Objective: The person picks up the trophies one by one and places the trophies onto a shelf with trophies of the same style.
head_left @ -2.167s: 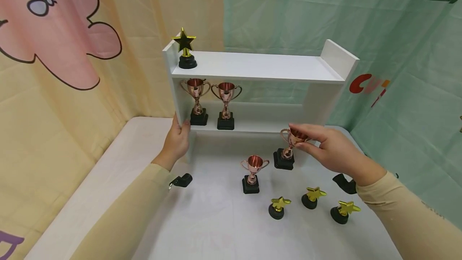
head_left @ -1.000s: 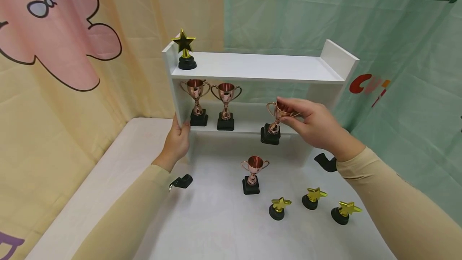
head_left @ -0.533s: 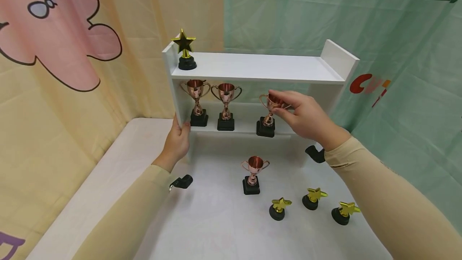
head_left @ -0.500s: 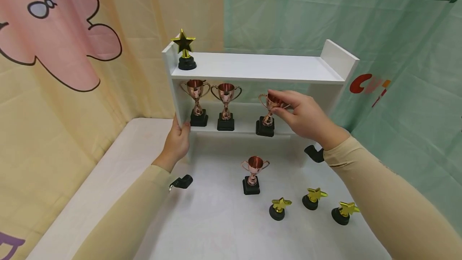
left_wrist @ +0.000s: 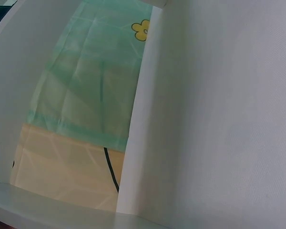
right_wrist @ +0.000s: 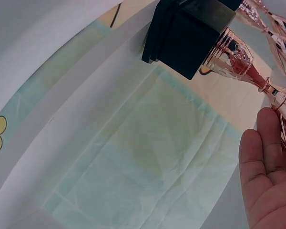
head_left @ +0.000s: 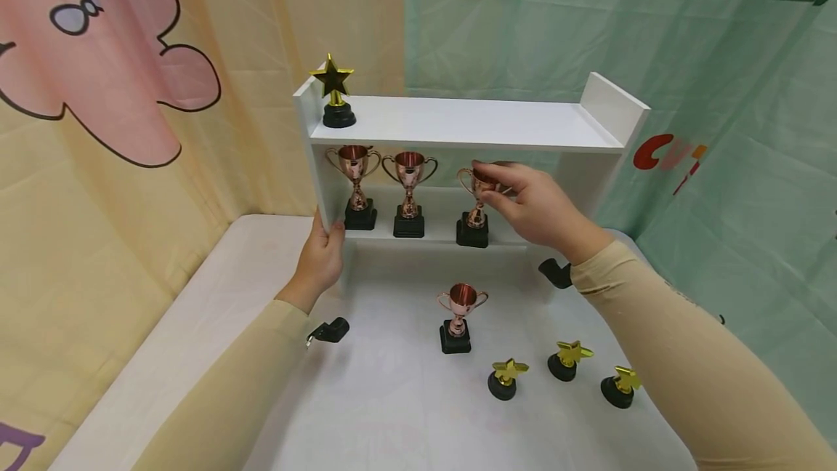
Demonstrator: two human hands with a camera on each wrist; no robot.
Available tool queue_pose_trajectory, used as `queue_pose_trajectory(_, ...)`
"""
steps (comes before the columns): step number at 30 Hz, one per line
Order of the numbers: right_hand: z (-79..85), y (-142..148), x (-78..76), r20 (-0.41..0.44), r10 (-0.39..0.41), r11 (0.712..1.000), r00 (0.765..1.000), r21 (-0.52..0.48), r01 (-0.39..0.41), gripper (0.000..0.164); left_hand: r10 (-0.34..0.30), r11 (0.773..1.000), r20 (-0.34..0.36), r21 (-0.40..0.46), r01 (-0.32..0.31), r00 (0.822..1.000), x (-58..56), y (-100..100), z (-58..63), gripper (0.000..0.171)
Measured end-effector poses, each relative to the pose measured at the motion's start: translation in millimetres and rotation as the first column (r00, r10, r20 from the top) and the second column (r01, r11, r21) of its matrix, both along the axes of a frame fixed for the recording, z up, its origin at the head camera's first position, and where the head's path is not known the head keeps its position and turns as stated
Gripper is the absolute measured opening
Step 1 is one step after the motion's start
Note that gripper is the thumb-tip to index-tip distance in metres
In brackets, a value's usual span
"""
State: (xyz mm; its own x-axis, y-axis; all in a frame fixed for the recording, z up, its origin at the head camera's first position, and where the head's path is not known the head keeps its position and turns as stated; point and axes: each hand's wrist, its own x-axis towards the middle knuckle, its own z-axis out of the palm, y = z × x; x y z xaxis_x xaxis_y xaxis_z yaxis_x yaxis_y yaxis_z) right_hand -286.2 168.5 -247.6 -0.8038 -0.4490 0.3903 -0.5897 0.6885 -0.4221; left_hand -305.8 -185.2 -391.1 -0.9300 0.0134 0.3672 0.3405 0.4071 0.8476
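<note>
My right hand pinches a rose-gold trophy cup by its bowl, its black base at the front edge of the middle shelf. In the right wrist view, fingers lie along the bowl beside the black base. Two like cups, a left one and a middle one, stand upright on that shelf. My left hand grips the left side panel of the white shelf unit, thumb in front; the left wrist view shows white panels and no hand.
A gold star trophy stands at the top board's left end. On the white-covered table are another rose-gold cup and three star trophies, a near one, a middle one and a right one partly behind the sleeve.
My right hand has carried the trophy cup up from above the table and leftward to the middle shelf, closer to the other two cups. The left hand has stayed on the panel.
</note>
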Motion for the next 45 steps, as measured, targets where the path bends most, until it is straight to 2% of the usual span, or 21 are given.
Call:
queue_pose_trajectory(10,2.0,-4,-7.6,0.038,-0.015,1.0,0.999,0.024,0.014,0.049,-0.01,1.0,-0.009,-0.003,0.01,1.0,-0.5,0,-0.8,0.061)
queue_pose_trajectory(21,-2.8,-7,-16.5,0.096,-0.015,0.999,0.995,-0.032,0.018,0.048,-0.008,1.0,0.007,0.0,0.008,1.0,-0.3,-1,-1.8,0.062)
queue_pose_trajectory(45,-6.4,-9,-21.1,0.135,0.007,0.998,0.991,-0.065,0.001,0.05,-0.001,1.0,0.013,0.014,0.001,1.0,1.0,1,-0.2,0.062)
